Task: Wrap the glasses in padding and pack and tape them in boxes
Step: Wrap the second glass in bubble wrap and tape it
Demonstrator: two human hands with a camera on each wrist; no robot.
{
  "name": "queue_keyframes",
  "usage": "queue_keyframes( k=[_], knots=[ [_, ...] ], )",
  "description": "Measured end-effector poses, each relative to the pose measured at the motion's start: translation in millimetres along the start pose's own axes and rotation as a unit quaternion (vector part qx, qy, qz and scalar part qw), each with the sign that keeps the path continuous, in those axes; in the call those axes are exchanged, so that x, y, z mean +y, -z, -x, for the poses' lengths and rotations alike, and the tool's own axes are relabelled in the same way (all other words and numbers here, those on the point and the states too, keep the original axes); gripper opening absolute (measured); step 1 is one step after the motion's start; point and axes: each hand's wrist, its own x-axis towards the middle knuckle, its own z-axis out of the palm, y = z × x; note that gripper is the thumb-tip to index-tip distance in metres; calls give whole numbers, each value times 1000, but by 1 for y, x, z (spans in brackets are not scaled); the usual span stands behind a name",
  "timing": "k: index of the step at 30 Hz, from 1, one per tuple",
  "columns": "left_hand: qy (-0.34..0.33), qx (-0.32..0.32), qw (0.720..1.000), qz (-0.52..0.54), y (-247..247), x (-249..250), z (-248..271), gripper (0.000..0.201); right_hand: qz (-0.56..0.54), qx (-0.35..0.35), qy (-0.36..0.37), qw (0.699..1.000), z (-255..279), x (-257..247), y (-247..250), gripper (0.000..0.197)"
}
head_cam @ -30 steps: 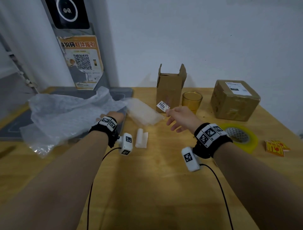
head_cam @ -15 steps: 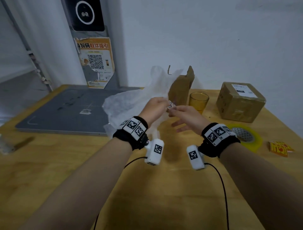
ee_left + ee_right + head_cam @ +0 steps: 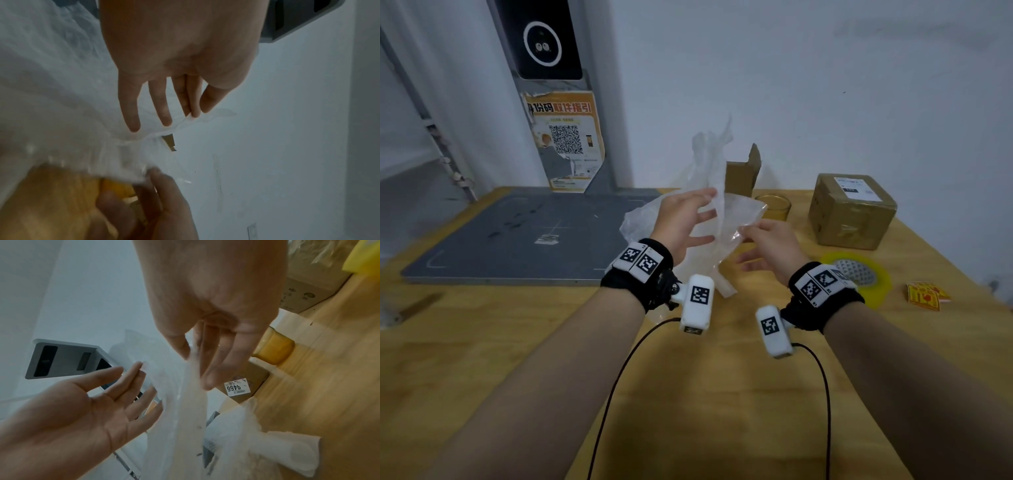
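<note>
Padding (image 3: 717, 192) lifted higher; left hand (image 3: 681, 219), right hand (image 3: 774, 245) pinch edges.

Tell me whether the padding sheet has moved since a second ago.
Yes. The padding sheet has come up off the grey mat and rightward: it now hangs between both hands in front of the open box.

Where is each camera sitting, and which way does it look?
Head: worn on the head, looking down at the table, both forearms and the padding sheet.
Left wrist: looks along the left hand, which pinches the sheet's edge.
Right wrist: looks along the right hand toward the yellow glass.
Shared: both wrist views show both hands and the sheet.
</note>
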Motion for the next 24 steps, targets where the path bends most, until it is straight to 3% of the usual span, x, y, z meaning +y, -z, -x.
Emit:
queue_keyframes(
  k=[2, 5, 7, 9, 11, 14, 16, 19, 21, 23, 24],
  knots=[
    [-23, 24, 999, -16, 3, 5, 3, 25, 10, 26, -17, 999, -2, 3, 6, 15],
    [-60, 63, 996, -16, 9, 15, 2, 32, -40, -2, -62, 997, -3, 9, 21, 15],
    [-78, 93, 992, -23, 11, 22, 1, 44, -50, -9, -69, 996, -4, 14, 28, 37],
    [-90, 103, 990, -34, 10, 31, 3, 47, -18, 15, -51, 998, -6, 13, 31, 76],
    [-84, 72, 994, -23, 4, 35, 7, 41, 29, 18, -5, 999, 3, 4, 33, 77],
    [-53, -17, 998, -27, -11, 29, 14, 32, -12, -80, 32, 996, 20, -10, 33, 43],
    [-17, -95, 995, -38, -22, 18, 18, 33, -50, -133, 43, 989, 31, -15, 33, 46],
    [41, -194, 978, -57, -37, 6, 26, 48, -4, -78, 93, 993, 31, -16, 34, 37],
    [21, -162, 983, -83, -41, 4, 27, 36, 38, 0, 110, 993, 27, -12, 43, 23],
    [-18, -38, 992, -123, -38, 2, 18, 19, 19, 37, 93, 995, 23, -6, 60, 19],
    [-25, 20, 988, -150, -35, -1, 12, 29, -4, 38, 83, 996, 21, -3, 69, 22]
  ],
)
